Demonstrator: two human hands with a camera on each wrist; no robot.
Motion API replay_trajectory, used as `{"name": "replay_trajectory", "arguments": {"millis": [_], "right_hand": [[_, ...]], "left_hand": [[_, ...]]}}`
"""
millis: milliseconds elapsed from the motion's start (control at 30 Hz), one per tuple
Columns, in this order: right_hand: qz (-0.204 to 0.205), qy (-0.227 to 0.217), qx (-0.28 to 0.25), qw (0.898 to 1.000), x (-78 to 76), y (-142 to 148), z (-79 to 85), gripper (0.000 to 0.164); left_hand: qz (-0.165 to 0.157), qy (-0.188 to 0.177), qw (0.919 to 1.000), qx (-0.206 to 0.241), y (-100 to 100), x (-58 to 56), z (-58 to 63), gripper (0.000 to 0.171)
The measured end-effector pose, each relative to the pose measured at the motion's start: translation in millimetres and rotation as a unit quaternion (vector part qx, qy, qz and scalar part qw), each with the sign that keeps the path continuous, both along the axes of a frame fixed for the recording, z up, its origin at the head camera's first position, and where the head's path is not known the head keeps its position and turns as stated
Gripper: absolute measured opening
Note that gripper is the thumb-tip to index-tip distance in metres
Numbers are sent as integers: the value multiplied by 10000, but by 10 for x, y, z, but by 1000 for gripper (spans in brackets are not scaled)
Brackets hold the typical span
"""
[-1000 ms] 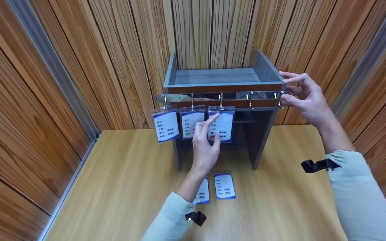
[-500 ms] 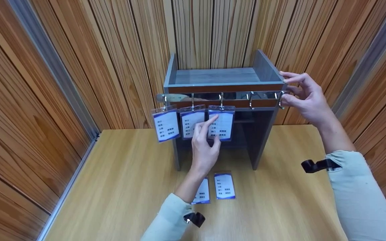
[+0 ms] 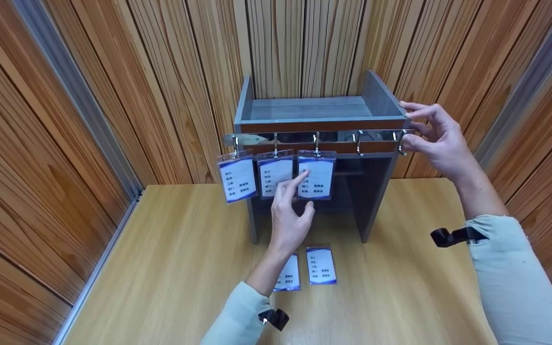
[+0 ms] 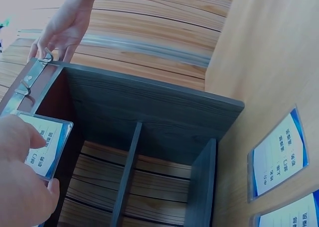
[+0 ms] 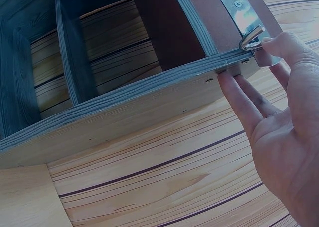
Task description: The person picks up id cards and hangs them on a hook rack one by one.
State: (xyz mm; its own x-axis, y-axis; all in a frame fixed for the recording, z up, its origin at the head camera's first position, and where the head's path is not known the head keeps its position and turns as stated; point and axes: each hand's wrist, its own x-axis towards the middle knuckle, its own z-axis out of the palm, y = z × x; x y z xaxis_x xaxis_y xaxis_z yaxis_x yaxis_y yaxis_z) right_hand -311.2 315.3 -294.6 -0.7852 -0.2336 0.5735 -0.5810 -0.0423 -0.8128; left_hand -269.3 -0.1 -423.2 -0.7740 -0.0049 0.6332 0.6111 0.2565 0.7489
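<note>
A small grey wooden shelf (image 3: 384, 191) carries a metal hook rail (image 3: 338, 136) across its front. From its hooks hang a left badge (image 3: 238, 179), a middle badge (image 3: 275, 170) and a right badge (image 3: 321, 175), all in clear holders. My left hand (image 3: 290, 223) has its index finger in front of the right badge, thumb apart from the other fingers; whether the fingertip touches is unclear. At the shelf's right end, my right hand (image 3: 436, 136) holds the corner, thumb at the rail's end by the last hook (image 5: 250, 38), fingers against the side panel (image 5: 149, 95).
Two more badges lie on the wooden table (image 3: 185, 268) in front of the shelf: one flat badge (image 3: 321, 266) in full view and another badge (image 3: 289, 275) partly hidden by my left wrist. Wood-panelled walls (image 3: 185, 86) stand behind and at both sides.
My left hand has shifted slightly down and left, its index fingertip now lower on the right badge. The right hand and the shelf have stayed in place.
</note>
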Motion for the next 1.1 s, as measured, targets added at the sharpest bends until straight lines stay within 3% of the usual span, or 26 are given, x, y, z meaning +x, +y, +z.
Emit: {"name": "replay_trajectory", "arguments": {"millis": [1100], "right_hand": [[-151,-84,99,9998,11,-5,-4,40]], "left_hand": [[-23,-343,9992,-212,-190,90,-300,65]]}}
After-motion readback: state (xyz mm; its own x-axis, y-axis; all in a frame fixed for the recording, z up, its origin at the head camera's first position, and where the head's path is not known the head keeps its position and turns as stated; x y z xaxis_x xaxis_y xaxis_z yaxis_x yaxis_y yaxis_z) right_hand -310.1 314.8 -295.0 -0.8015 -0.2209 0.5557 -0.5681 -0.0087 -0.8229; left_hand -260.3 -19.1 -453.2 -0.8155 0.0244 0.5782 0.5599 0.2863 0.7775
